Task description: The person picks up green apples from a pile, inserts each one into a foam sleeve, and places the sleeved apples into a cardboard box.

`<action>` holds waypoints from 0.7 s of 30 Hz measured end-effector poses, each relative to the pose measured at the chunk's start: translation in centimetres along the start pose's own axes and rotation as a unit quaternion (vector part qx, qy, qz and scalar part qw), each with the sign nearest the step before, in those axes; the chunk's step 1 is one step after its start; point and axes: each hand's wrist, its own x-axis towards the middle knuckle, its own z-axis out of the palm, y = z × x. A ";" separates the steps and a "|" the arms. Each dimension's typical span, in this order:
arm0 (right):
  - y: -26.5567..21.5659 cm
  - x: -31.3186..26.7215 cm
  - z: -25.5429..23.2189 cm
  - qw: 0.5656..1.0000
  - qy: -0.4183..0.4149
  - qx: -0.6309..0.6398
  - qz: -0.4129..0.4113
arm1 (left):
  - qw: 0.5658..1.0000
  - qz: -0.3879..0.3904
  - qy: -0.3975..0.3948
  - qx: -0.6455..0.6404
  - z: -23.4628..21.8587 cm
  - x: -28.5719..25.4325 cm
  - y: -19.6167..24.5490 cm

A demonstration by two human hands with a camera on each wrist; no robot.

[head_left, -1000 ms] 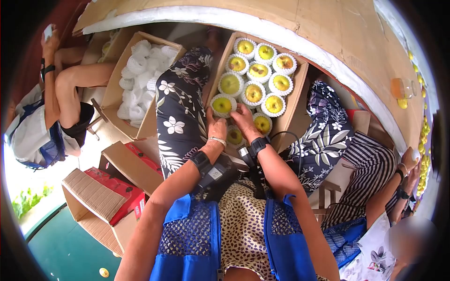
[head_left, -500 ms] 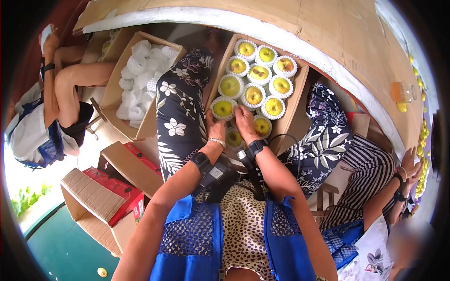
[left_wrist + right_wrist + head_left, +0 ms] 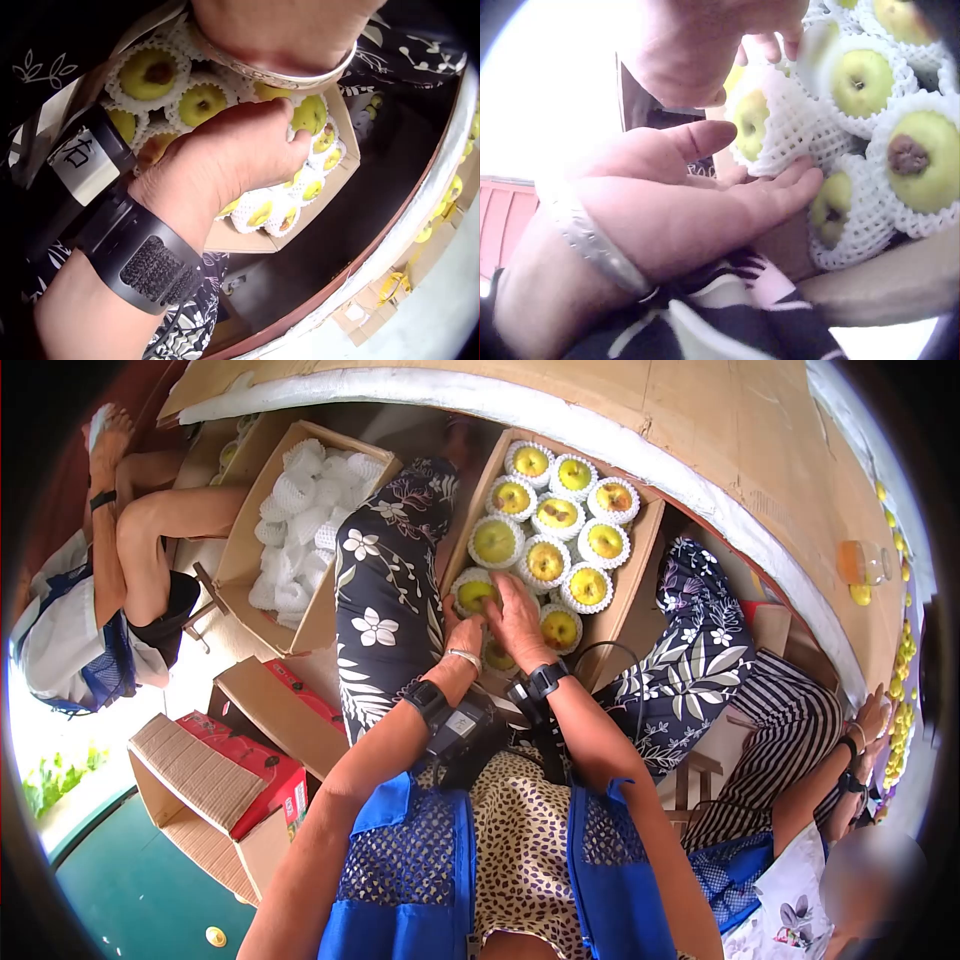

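Note:
In the head view, a green apple (image 3: 475,595) in a white foam net sits at the near left of a carton (image 3: 640,550) of netted apples. My left hand (image 3: 462,640) lies against its near left side; in the right wrist view the fingers (image 3: 791,184) of that hand extend along the net (image 3: 787,124), thumb beside the apple. Over the apple's right side reaches my right hand (image 3: 515,622), its fingers extended. The left wrist view has the right hand (image 3: 232,150) with thumb and finger at a green apple (image 3: 309,114); its other fingers are partly hidden.
A carton (image 3: 232,565) of loose white foam nets (image 3: 300,500) stands to the left, beyond my patterned trouser leg. Red-printed cartons (image 3: 265,775) lie nearer. The cardboard-covered tabletop (image 3: 740,430) curves across the far side, holding a jar (image 3: 862,562). People sit on both sides.
My right hand has moved forward and left, from the apple's near right edge to over its right side. The left hand stays by the same apple.

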 end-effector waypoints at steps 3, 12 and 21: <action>0.3 0.3 0.0 1.000 0.000 -0.021 -0.009 | 1.000 0.000 -0.013 -0.022 0.2 0.7 0.0; 0.7 1.2 0.5 0.992 0.038 0.047 0.107 | 0.998 -0.046 -0.001 -0.042 0.7 3.4 -0.5; -0.5 1.9 1.4 0.962 0.107 0.129 0.214 | 0.940 -0.101 -0.007 -0.327 1.3 2.6 -0.1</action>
